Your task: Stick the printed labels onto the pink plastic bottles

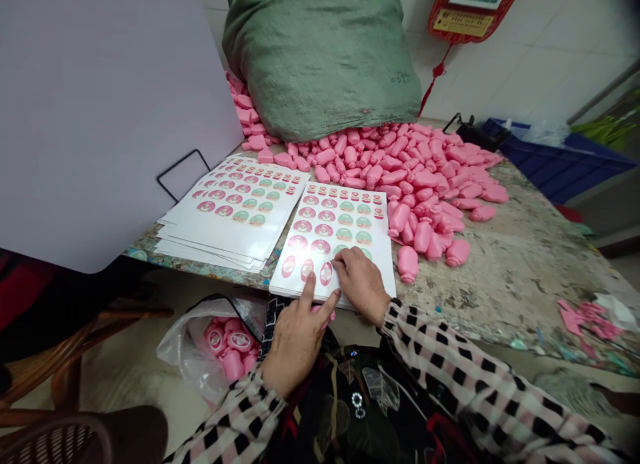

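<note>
A stack of white sticker sheets (380, 251) lies at the table's front edge, printed with pink, green and red labels. My right hand (363, 283) has its fingertips pinched at the edge of a pink oval sticker (326, 273) in the bottom row. The index finger of my left hand (297, 334) presses on the sheet by the neighbouring oval sticker, its thumb pointing toward the right hand. Under that hand a small pink plastic bottle (325, 315) shows in part, held by the curled fingers; most of it is hidden.
Loose pink bottles (400, 161) are heaped behind the sheets, below a large green sack (320, 57). More sticker sheets (220, 234) are stacked left. A plastic bag (185, 347) below the table edge contains labelled bottles. Pink scraps (587, 321) lie at right; a blue crate (560, 161) stands behind.
</note>
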Available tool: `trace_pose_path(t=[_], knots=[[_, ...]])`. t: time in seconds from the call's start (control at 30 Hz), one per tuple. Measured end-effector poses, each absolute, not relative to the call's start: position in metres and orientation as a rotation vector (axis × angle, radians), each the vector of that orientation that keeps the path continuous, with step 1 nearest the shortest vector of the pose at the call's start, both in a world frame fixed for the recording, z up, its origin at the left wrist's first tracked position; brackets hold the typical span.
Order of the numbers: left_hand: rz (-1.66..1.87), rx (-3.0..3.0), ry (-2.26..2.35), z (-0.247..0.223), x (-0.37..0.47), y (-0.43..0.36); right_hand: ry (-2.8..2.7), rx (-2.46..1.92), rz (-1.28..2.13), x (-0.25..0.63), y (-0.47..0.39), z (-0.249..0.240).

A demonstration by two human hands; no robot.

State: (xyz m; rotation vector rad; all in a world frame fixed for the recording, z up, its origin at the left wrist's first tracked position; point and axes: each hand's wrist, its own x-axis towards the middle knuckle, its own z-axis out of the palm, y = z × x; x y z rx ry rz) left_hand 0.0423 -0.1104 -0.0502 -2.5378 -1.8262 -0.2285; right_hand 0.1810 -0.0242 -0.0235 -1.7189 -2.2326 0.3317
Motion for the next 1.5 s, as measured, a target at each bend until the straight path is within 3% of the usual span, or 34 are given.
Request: trace_pose_path(t=[1.2,1.37,1.5], knots=[[-0.153,-2.453,-1.938,-0.046,0.052,-0.111,-2.128,-1.707,0.469,0.184,-0.021,0.011],[-0.392,-2.585,-1.966,-0.049,0.042,-0.115,-1.968,-1.645,0.615,0.201,-0.021,0.002],[-1.002,-2.670,-1.979,-0.049,0.026,-0.125,-1.756,-1.538,0.828,0.215,-0.021,-0.012]])
